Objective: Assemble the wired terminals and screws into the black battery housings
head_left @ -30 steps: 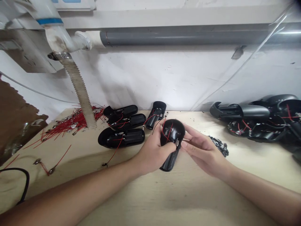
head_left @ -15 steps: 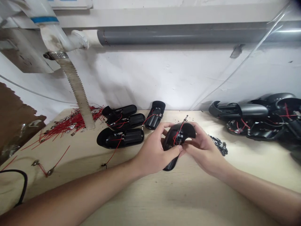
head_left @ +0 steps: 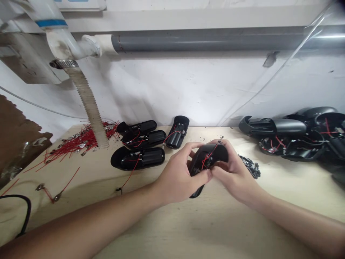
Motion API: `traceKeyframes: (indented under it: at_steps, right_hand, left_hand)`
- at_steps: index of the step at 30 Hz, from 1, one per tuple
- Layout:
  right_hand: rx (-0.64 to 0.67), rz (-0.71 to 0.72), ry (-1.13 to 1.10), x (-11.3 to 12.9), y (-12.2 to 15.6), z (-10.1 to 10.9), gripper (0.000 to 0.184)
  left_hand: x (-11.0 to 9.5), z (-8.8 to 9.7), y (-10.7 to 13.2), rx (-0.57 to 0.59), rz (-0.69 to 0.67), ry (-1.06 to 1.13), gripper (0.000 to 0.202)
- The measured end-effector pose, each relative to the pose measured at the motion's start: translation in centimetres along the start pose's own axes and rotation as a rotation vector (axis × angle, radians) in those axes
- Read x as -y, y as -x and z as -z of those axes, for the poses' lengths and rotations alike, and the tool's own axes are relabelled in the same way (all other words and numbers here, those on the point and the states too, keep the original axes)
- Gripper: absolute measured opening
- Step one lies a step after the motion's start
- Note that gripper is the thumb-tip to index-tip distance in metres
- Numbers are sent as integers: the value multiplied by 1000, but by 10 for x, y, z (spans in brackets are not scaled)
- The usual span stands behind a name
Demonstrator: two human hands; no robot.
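Observation:
A curved black plastic housing [head_left: 201,154] with a red wire [head_left: 207,158] inside is held between both hands above the table. My left hand [head_left: 179,174] is wrapped round its left side, thumb pressed on the inner face. My right hand [head_left: 233,172] grips the right side, its thumb meeting the left thumb near the wire. What lies under the thumbtips is hidden. A small part on the wire's end sticks up past the housing's top edge. Just right of my right hand lies a pile of small black parts [head_left: 250,166].
Similar black housings [head_left: 138,157] with red wires lie to the left, another [head_left: 177,132] by the wall. Red wires with metal tabs [head_left: 81,142] are heaped at the far left under a ribbed hose [head_left: 90,104]. More housings [head_left: 289,127] are stacked at the right.
The housing has shifted slightly right and turned a little in my hands. Its wire end now points further right. Both hands keep their hold.

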State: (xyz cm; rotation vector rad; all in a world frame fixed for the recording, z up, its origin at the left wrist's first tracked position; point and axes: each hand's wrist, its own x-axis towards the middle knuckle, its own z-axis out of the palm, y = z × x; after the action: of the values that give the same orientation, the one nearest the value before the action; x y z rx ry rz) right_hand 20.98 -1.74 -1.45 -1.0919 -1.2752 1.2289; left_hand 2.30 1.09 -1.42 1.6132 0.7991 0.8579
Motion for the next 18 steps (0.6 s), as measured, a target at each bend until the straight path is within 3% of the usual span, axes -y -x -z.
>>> traceKeyframes:
  at_steps: [8, 12, 16, 18]
  right_hand:
    - [0, -25, -67, -6, -2, 0, 45]
    - [-28, -18, -139, -10, -5, 2, 41]
    - [-108, -34, -231, -10, -8, 3, 34]
    - [-132, -56, -287, -10, -8, 3, 39]
  left_hand:
    - [5, 2, -3, -51, 67, 11, 59]
    - [9, 1, -2, -97, 73, 22, 76]
    - [9, -1, 4, -192, -157, -177, 88]
    - [8, -3, 7, -165, -307, -353, 89]
